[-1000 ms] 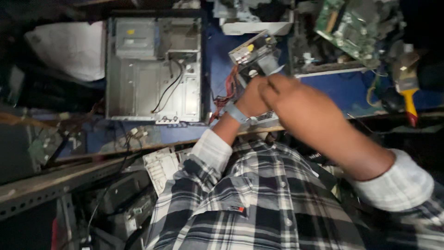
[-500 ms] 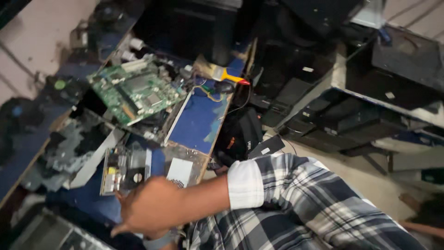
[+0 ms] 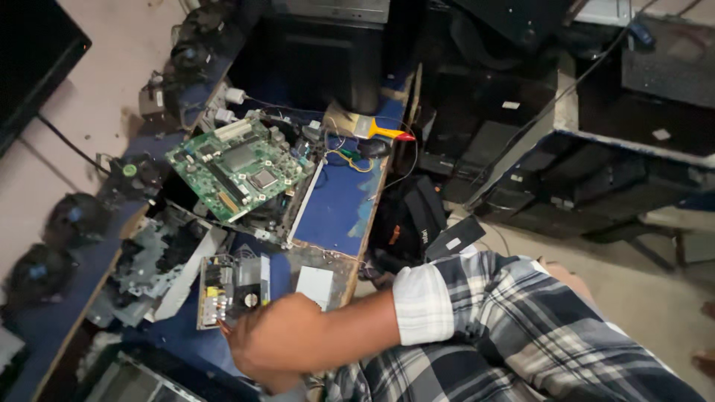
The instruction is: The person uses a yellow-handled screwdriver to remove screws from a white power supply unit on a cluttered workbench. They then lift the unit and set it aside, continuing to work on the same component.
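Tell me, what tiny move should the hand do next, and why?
Probably ease the right hand a little forward onto the small open circuit box. The hand sits right at the box's near edge, and whether it grips anything yet is unclear.

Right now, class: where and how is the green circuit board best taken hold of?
Pinch the green circuit board by its bare long edge toward the blue benchtop, coming from that side: it lies tilted atop other parts, its face crowded with components, so the thin rim is the free hold.

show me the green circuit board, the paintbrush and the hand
green circuit board point(image 3: 237, 167), head view, middle of its top face
paintbrush point(image 3: 365, 126), head view, where the bristle end meets the yellow handle
hand point(image 3: 275, 339), head view, back of the hand
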Demonstrator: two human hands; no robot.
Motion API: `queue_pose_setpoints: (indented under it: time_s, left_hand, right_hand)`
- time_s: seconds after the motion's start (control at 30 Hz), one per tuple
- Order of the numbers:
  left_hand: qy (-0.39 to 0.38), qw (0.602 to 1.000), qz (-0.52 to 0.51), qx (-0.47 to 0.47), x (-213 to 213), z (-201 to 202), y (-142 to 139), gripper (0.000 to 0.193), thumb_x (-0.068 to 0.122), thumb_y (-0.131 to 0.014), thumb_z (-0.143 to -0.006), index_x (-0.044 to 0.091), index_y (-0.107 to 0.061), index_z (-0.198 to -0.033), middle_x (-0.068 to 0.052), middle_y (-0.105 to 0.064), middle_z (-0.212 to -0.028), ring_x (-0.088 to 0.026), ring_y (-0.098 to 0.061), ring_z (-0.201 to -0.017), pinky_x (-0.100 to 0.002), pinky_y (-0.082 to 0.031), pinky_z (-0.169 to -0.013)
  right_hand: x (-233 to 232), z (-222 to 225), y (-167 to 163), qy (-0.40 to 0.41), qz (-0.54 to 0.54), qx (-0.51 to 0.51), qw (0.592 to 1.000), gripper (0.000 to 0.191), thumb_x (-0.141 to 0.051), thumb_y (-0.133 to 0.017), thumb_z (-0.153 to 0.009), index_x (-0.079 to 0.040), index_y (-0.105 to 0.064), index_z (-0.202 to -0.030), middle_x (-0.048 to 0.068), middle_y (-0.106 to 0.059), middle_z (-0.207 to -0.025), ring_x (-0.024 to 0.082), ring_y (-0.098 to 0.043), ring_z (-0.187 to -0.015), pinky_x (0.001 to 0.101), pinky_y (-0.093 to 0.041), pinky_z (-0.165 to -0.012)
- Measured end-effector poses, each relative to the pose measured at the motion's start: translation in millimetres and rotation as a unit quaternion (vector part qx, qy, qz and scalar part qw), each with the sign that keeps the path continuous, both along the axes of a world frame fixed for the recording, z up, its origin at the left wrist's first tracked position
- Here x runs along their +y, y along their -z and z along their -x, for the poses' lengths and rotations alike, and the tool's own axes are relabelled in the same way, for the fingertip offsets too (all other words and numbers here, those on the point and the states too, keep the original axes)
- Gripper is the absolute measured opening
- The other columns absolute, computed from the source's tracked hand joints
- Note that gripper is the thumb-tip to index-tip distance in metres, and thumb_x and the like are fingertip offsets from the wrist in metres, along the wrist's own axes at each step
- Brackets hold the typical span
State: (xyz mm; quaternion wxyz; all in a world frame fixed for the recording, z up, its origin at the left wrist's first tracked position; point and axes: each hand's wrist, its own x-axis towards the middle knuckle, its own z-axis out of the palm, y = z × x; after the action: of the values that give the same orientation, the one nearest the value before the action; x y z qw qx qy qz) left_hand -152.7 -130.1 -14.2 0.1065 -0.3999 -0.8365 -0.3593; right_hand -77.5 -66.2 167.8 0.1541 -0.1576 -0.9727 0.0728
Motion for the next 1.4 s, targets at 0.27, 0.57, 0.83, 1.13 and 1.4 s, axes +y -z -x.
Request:
queue_pose_setpoints:
  time_s: [0.27,0.57,0.83,1.13,1.4]
  left_hand:
    - [0.052,0.999,0.007,0.010,11.0,15.2,1.9,0.025,0.018,-0.072,-0.085,0.003,-0.065,-0.103,-0.013,-0.070,-0.101,-0.032,-0.070,-0.096,-0.045,-0.055,-0.084]
    - [0.103,0.982,-0.103,-0.124,2.8,40.7,-29.4,0.033,0.016,-0.075,-0.084,0.002,-0.064,-0.111,-0.015,-0.072,-0.107,-0.033,-0.073,-0.102,-0.044,-0.056,-0.087]
    - [0.098,0.964,-0.157,-0.192,-18.2,22.8,-56.8,0.026,0.012,-0.073,-0.083,0.005,-0.071,-0.108,-0.013,-0.076,-0.103,-0.031,-0.075,-0.096,-0.041,-0.057,-0.082]
    - [0.193,0.945,-0.096,-0.244,-42.6,59.5,-13.8,0.020,0.022,-0.075,-0.087,0.006,-0.071,-0.098,-0.015,-0.074,-0.094,-0.036,-0.071,-0.089,-0.046,-0.056,-0.077]
    - [0.008,0.935,-0.238,-0.264,-37.2,15.3,-27.1,0.042,0.026,-0.075,-0.089,0.001,-0.064,-0.121,-0.014,-0.074,-0.096,-0.022,-0.073,-0.088,-0.037,-0.056,-0.078]
  right_hand:
    - [-5.0,30.1,37.9,0.120,0.003,0.152,0.981,0.042,-0.052,-0.062,-0.082,-0.016,-0.075,-0.100,0.007,-0.064,-0.074,0.029,-0.064,-0.072,0.0482,-0.051,-0.069]
    - [38.7,28.9,4.1,-0.206,-0.069,0.028,0.976,0.020,-0.032,-0.068,-0.088,-0.013,-0.074,-0.084,0.008,-0.069,-0.074,0.028,-0.069,-0.063,0.0433,-0.051,-0.049]
    - [23.6,63.8,-43.9,-0.148,-0.075,-0.220,0.961,0.062,-0.067,-0.053,-0.105,-0.016,-0.077,-0.080,0.009,-0.070,-0.077,0.028,-0.071,-0.068,0.0405,-0.052,-0.057]
    - [6.5,25.4,-28.6,-0.282,-0.088,-0.017,0.955,0.028,-0.014,-0.068,-0.080,-0.006,-0.068,-0.107,0.008,-0.067,-0.086,0.023,-0.072,-0.069,0.0330,-0.056,-0.053]
    - [15.4,60.5,-22.3,-0.240,-0.063,-0.126,0.960,0.051,-0.058,-0.061,-0.098,-0.013,-0.072,-0.076,0.006,-0.070,-0.077,0.028,-0.069,-0.063,0.0436,-0.052,-0.051]
